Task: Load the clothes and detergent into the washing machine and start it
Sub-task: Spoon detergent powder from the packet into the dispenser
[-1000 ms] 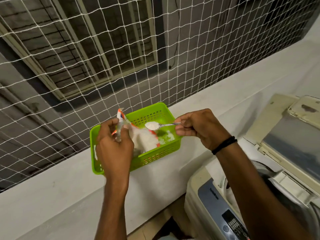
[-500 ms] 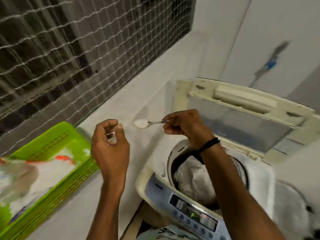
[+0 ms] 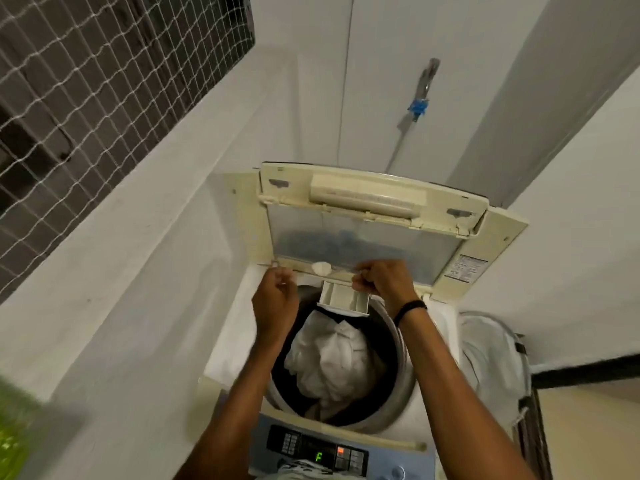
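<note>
From the head view, one washing machine (image 3: 346, 341) stands with its lid (image 3: 363, 230) raised upright at the back, a white ledge (image 3: 121, 271) and netted window (image 3: 86, 98) to its left, a tap (image 3: 424, 88) on the wall behind it and a mesh laundry bag (image 3: 491, 358) to its right. Inside its drum lies one heap of white clothes (image 3: 329, 362), and one small detergent drawer (image 3: 343, 301) juts out over the drum's back edge, partly hidden by the right hand (image 3: 384, 280). Two hands hover above that back edge: the right is closed on one spoon (image 3: 323, 268) heaped with white detergent, just above the drawer, while the left hand (image 3: 275, 299) is curled with fingertips pinched, whether on anything I cannot tell.
</note>
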Available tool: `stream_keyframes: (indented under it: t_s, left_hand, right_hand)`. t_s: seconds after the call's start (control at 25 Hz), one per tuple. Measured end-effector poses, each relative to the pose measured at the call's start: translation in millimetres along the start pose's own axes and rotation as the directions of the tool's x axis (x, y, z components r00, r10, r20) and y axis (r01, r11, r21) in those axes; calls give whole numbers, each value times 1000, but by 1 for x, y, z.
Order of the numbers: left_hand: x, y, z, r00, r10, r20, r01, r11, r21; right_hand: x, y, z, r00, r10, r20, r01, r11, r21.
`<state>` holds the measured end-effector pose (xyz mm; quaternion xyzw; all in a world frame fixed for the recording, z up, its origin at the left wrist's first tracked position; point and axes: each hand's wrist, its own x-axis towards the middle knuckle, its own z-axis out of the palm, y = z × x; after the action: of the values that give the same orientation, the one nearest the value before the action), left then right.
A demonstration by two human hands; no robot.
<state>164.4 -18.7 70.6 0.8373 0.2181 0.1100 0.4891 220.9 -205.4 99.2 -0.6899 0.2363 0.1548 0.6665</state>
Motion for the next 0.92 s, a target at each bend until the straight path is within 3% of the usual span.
stream_keyframes:
  t_s: [0.12, 0.24, 0.36, 0.56, 0.72, 0.8, 0.92]
  left_hand:
    - [12, -21, 53, 961, -187, 203, 179, 982, 55]
    - [19, -43, 89, 914, -260, 312, 215, 961, 171]
    - [23, -56, 107, 872, -354, 338, 293, 931, 219]
    - [24, -46, 101, 837, -400, 375, 359, 917, 176]
    - [19, -50, 96, 851, -376, 368, 338, 927, 164]
    - [15, -44, 90, 871, -350, 344, 329, 937, 120]
    - [8, -33, 73, 897, -304, 320, 307, 951, 43]
  right_hand:
    - [43, 41, -17, 989, 110, -101, -111, 994, -3]
    - [61, 78, -21, 982, -15, -186, -57, 924, -378]
    - [56, 109, -10, 982, -172, -81, 73, 738, -671]
    - [59, 147, -3, 912, -410, 1, 282, 627, -726]
    - [46, 145, -4, 859, -511, -8, 350, 599, -720]
    - [39, 136, -5, 854, -512, -87, 316, 645, -696]
    - [31, 123, -5, 919, -327, -222, 154, 813, -561]
